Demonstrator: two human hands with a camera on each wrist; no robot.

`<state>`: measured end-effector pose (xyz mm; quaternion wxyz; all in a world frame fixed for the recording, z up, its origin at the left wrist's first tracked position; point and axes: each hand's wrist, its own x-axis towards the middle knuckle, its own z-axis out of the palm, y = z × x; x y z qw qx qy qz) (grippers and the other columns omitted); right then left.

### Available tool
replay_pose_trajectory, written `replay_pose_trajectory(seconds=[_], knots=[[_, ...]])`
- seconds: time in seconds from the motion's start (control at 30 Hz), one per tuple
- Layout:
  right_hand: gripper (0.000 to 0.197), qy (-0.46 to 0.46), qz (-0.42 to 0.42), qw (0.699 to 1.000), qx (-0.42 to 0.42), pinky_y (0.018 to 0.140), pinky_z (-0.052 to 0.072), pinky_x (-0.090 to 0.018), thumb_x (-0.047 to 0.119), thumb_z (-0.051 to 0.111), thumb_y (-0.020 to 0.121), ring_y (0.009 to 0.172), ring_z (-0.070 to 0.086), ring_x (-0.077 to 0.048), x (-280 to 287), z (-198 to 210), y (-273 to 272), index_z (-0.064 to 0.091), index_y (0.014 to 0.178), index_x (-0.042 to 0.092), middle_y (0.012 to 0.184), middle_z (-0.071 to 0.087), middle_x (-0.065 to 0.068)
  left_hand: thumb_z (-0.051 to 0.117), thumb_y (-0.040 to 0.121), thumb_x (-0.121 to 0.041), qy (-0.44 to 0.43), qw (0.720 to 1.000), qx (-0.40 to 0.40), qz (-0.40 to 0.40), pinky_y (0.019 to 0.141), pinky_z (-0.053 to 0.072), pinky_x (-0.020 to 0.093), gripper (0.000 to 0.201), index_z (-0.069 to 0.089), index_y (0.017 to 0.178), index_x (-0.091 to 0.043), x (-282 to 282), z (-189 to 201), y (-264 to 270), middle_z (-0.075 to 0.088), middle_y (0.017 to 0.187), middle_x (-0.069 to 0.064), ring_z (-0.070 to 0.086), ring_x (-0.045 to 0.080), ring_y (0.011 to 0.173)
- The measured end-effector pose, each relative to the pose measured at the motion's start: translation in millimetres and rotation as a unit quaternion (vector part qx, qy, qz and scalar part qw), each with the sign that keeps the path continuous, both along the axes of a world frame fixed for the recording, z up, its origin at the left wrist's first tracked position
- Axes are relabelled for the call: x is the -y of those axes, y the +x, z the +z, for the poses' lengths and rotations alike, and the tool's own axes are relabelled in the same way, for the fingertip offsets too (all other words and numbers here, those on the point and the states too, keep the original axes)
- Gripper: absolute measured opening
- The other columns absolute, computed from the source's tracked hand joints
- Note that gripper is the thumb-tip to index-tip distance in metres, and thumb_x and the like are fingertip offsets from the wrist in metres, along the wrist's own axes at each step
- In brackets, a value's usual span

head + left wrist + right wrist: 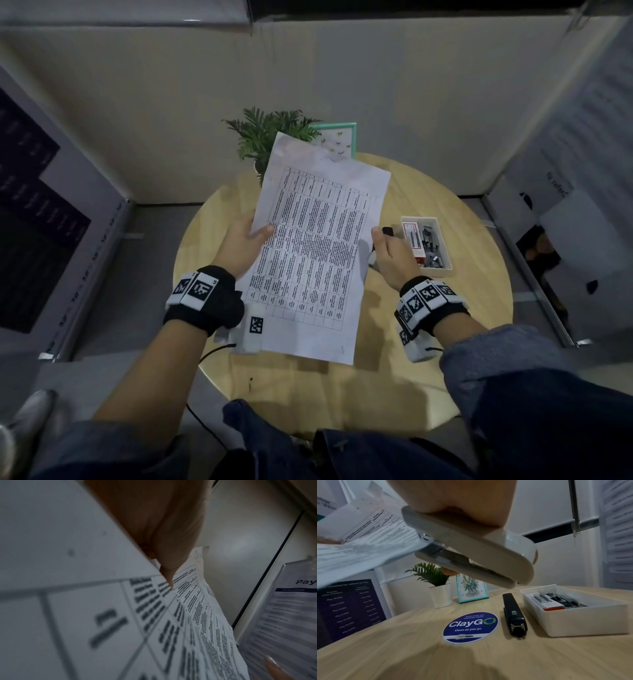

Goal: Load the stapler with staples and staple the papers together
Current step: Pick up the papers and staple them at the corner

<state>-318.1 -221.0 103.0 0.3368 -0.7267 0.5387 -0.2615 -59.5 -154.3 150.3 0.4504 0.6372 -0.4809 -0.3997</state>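
The left hand (241, 245) is raised over the round wooden table (462, 308), palm turned inward, holding the printed papers (310, 253) by their left edge: the thumb lies on the top sheet and the other fingers are hidden behind the stack. The sheets tilt up and away, clear of the tabletop, with a second sheet's corner showing past the top one. The right hand (394, 255) sits at the papers' right edge, back of the hand upward, fingers wrapped downward around something the head view mostly hides.

The right wrist view shows what that is: a beige stapler (471, 550) gripped in the right hand (453, 497), its mouth closed over the edge of the papers (368, 547), with a fingertip visible below its base. That view also reveals a black stapler (513, 612) lying on the table just beside a white tray (583, 622) of loose staples and a staple box, a round blue ClayGo sticker (471, 626), a potted plant (436, 585) and a teal picture frame (471, 588); in the head view the papers cover the sticker.

The left wrist view shows only the thumb (171, 534) pressed onto the blurred table of text on the papers (171, 622), plus 1 fingertip at the lower right.
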Motion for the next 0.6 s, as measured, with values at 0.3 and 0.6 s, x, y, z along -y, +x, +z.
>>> replay_pose_trajectory(seconds=[0.3, 0.6], knots=[[0.034, 0.028, -0.065, 0.996, 0.061, 0.09, 0.047, -0.051, 0.049, 0.023, 0.097, 0.082, 0.054, -0.023, -0.4, -6.1, 3.7, 0.047, 0.085, 0.027, 0.066, 0.047, 0.009, 0.051, 0.094, -0.009, -0.014, 1.0, -0.007, -0.008, 0.111, 0.037, 0.045, 0.038, 0.05, 0.132, -0.005, 0.5, -2.2, -8.4, 0.06, 0.13, 0.007, 0.054, 0.018, 0.124], [0.038, 0.033, -0.09, 0.992, 0.089, 0.088, 0.042, -0.042, 0.036, 0.024, 0.101, 0.09, 0.057, -0.03, -6.2, 2.9, 5.1, 0.05, 0.077, 0.02, 0.074, 0.051, 0.0, 0.051, 0.093, -0.008, -0.019, 1.0, -0.019, -0.014, 0.11, 0.038, 0.046, 0.036, 0.052, 0.129, -0.007, 0.0, -3.1, -10.7, 0.061, 0.129, 0.008, 0.056, 0.019, 0.122]])
